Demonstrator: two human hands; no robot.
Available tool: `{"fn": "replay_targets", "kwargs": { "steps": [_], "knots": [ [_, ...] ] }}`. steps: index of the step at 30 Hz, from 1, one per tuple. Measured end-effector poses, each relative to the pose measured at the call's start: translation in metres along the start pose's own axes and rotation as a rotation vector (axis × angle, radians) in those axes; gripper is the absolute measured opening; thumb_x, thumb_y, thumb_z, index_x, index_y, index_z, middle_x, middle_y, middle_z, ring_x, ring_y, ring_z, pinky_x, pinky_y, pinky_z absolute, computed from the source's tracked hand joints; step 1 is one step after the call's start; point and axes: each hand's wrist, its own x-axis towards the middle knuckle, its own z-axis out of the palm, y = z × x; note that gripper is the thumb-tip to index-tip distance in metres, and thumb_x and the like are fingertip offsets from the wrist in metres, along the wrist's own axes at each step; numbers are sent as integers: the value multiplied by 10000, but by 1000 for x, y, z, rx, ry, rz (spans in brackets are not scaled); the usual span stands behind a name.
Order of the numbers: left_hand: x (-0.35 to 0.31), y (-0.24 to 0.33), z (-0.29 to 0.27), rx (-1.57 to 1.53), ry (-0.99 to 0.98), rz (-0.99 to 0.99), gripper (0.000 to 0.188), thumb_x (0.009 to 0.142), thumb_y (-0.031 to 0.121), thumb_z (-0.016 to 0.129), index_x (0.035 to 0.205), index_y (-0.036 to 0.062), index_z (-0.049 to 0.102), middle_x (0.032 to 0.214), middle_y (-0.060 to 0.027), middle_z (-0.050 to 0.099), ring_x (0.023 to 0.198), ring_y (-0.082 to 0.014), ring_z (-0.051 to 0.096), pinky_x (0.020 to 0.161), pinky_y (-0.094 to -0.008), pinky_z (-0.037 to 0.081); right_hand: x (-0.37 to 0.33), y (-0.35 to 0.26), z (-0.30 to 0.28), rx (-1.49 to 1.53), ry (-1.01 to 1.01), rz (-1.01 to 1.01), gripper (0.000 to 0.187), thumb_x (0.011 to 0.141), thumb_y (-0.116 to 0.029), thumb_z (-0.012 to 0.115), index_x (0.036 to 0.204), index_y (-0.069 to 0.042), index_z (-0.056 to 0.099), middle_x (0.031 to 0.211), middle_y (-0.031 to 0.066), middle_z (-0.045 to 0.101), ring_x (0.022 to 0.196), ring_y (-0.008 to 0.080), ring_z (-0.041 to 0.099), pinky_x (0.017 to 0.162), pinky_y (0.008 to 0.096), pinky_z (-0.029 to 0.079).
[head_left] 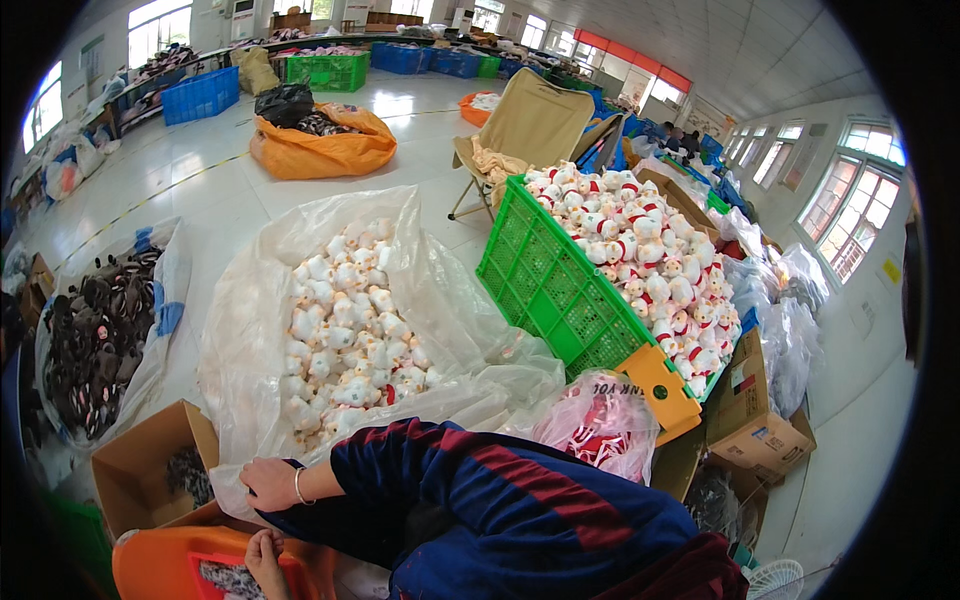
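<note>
The left hand (268, 484), a bracelet at its wrist, rests at the near rim of a big clear bag (250, 300) that lies open on the floor. Its fingers curl over the plastic edge; whether they pinch it cannot be told. The right hand (266, 556) sits just below, close to the left but apart from it, fingers bent down onto an orange bin (160, 565) at the lower edge; what it grips, if anything, cannot be told. A sleeve in dark blue with red stripes (500, 500) crosses the foreground from the right.

The bag is heaped with small white plush toys (345, 335). The heap lies just beyond the left hand, up and to the right, and its long axis runs away from the person, from the near rim toward the far side of the floor. The toys themselves lie jumbled, facing every way.

Left of the hands stands an open cardboard box (140, 465) with dark pieces in it, and beyond that a second clear bag of dark plush (95, 335). To the right a green crate (555, 290) tilts, filled with white toys in red caps (640, 250). A small pink bag (600, 425) lies below it, beside the sleeve. Farther off are a folding chair (525, 130) and an orange sack (325, 150).
</note>
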Motion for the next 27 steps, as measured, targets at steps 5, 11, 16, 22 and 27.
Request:
{"fn": "replay_targets", "kwargs": {
  "steps": [5,11,16,22,27],
  "knots": [
    [7,-36,-13,-91,48,94,205,984,137,575,1086,-20,659,894,-52,680,775,-118,622,715,-237,507,2,-14,2,65,-22,-55,246,762,-255,604,790,-12,628,858,231,646,844,423,625,773,511,499],
    [-13,19,16,-64,163,-93,233,976,182,594,1104,7,679,1014,-83,711,928,-159,662,807,-295,546,1,4,-5,88,-43,-44,268,775,-298,617,749,-32,633,788,213,628,778,420,600,689,510,480],
    [-1,-29,16,-171,121,132,216,990,146,552,1072,-16,670,982,-71,713,916,-126,654,839,-261,520,-3,-4,-11,78,64,-181,236,812,-260,641,886,-37,666,874,174,646,878,380,611,781,465,496],
    [-12,-28,26,-212,150,167,215,996,150,559,1087,-16,662,979,-41,691,898,-104,624,824,-246,507,4,-12,-7,111,-49,-204,197,821,-212,640,914,-39,654,925,151,650,918,361,605,814,443,492],
    [-12,-31,24,-259,199,186,222,1000,148,551,1114,-13,650,957,-43,686,873,-101,622,796,-239,504,4,-29,4,128,-71,-280,177,815,-202,646,910,-52,641,921,142,645,911,357,598,797,444,487]
  ]
}}
